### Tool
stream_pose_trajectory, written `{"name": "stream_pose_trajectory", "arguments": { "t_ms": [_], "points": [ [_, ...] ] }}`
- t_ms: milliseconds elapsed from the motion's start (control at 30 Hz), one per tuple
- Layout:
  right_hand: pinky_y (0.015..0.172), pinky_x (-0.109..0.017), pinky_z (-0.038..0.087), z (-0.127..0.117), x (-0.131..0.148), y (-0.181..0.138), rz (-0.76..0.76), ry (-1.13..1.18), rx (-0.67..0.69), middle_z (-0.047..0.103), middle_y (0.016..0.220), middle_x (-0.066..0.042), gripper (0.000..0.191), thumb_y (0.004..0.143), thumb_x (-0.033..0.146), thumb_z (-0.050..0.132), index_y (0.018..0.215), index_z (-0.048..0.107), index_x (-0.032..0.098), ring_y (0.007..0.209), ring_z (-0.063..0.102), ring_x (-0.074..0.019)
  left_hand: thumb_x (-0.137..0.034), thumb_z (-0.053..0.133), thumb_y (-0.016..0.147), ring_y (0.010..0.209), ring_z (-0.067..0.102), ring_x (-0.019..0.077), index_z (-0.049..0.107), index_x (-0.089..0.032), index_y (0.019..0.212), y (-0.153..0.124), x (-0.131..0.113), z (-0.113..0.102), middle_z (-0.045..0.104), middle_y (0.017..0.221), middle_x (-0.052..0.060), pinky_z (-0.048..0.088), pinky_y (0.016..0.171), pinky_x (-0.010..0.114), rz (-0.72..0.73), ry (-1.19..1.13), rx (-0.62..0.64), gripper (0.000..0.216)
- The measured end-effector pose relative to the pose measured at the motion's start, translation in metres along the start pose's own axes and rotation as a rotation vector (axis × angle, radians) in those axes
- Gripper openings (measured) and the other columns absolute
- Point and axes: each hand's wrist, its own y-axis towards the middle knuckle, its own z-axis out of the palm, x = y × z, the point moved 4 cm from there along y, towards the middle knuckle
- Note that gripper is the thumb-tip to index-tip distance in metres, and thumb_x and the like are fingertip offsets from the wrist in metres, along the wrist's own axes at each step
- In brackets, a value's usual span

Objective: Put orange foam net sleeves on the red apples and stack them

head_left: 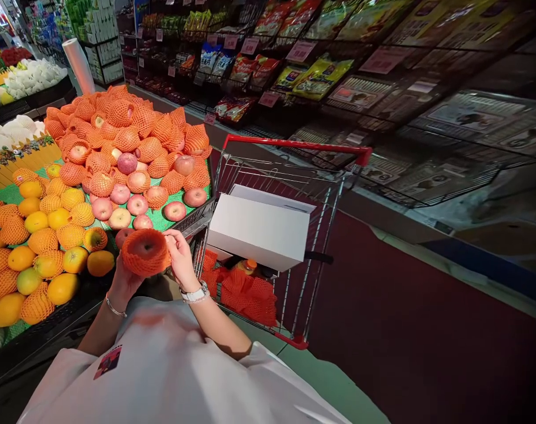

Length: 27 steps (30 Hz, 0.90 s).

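Both my hands are around an apple (148,247) wrapped in an orange foam net (145,266), held close in front of my body. My left hand (129,281) supports it from below and the left, its fingers partly hidden behind the fruit. At the right side, my right hand (179,253) pinches the net's edge. Just beyond is a heap of apples (137,204) on green matting, some bare and many in orange foam nets. Another bare apple (123,237) sits right behind the one I hold.
Oranges (65,288) fill the display's near left. On my right stands a shopping cart (294,143) holding a white box (259,224) and a pile of orange foam nets (250,297). Shelves with packaged goods (323,78) line the aisle's far side. A plastic bag roll (78,66) stands behind the apples.
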Motion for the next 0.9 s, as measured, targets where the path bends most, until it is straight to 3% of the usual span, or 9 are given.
{"name": "stream_pose_trajectory", "arguments": {
  "t_ms": [200, 433, 533, 600, 700, 800, 900],
  "points": [
    [0.057, -0.024, 0.034, 0.003, -0.004, 0.002, -0.066, -0.064, 0.02, 0.039, 0.065, 0.005, 0.023, 0.087, 0.043, 0.056, 0.09, 0.056, 0.021, 0.058, 0.037, -0.0114, -0.062, 0.062, 0.079, 0.123, 0.056, 0.0273, 0.061, -0.022, 0.117, 0.002, 0.0, -0.006, 0.067, 0.121, 0.007, 0.054, 0.093, 0.038, -0.021, -0.015, -0.086, 0.055],
    [0.069, -0.029, 0.043, 0.0, -0.026, -0.009, -0.288, -0.276, -0.128, 0.055, 0.078, 0.0, 0.015, 0.091, 0.03, 0.05, 0.099, 0.058, 0.02, 0.072, 0.051, -0.0153, -0.057, 0.057, 0.087, 0.106, 0.065, 0.0234, 0.061, -0.018, 0.12, -0.002, 0.002, -0.005, 0.07, 0.115, 0.007, 0.055, 0.079, 0.031, 0.001, -0.08, -0.074, 0.051],
    [0.073, -0.031, 0.046, 0.001, -0.025, -0.015, -0.387, -0.371, -0.123, 0.056, 0.088, -0.003, 0.019, 0.093, 0.027, 0.048, 0.109, 0.056, 0.021, 0.078, 0.054, -0.0165, -0.058, 0.057, 0.086, 0.101, 0.066, 0.0233, 0.062, -0.017, 0.119, -0.005, 0.002, -0.005, 0.071, 0.113, 0.008, 0.056, 0.074, 0.03, 0.009, -0.085, -0.067, 0.053],
    [0.079, -0.034, 0.047, 0.0, -0.016, -0.019, -0.488, -0.417, -0.152, 0.054, 0.095, -0.004, 0.02, 0.094, 0.025, 0.047, 0.113, 0.054, 0.022, 0.086, 0.055, -0.0176, -0.06, 0.059, 0.084, 0.099, 0.067, 0.0238, 0.064, -0.018, 0.116, -0.007, 0.0, -0.006, 0.072, 0.11, 0.008, 0.057, 0.073, 0.031, 0.044, -0.076, -0.089, 0.053],
    [0.081, -0.037, 0.048, -0.001, 0.003, -0.032, -0.757, -0.455, -0.208, 0.052, 0.097, -0.005, 0.013, 0.094, 0.024, 0.05, 0.107, 0.052, 0.025, 0.092, 0.054, -0.0193, -0.061, 0.063, 0.08, 0.099, 0.067, 0.0243, 0.065, -0.019, 0.113, -0.009, -0.005, -0.003, 0.072, 0.107, 0.007, 0.057, 0.072, 0.031, 0.103, -0.042, -0.13, 0.053],
    [0.072, -0.037, 0.049, 0.008, 0.011, -0.042, -0.97, -0.542, -0.074, 0.051, 0.09, -0.003, 0.021, 0.088, 0.026, 0.063, 0.104, 0.05, 0.026, 0.084, 0.055, -0.0202, -0.066, 0.067, 0.074, 0.1, 0.065, 0.0249, 0.066, -0.02, 0.112, -0.01, -0.011, 0.004, 0.071, 0.111, 0.007, 0.057, 0.073, 0.032, 0.136, -0.02, -0.119, 0.06],
    [0.075, -0.041, 0.051, 0.015, 0.012, -0.042, -1.009, -0.618, 0.029, 0.054, 0.093, -0.004, 0.033, 0.084, 0.023, 0.068, 0.112, 0.05, 0.027, 0.088, 0.056, -0.0224, -0.069, 0.067, 0.071, 0.099, 0.065, 0.0254, 0.067, -0.021, 0.111, -0.012, -0.016, 0.009, 0.072, 0.111, 0.007, 0.057, 0.074, 0.034, 0.149, -0.029, -0.089, 0.062]
  ]
}}
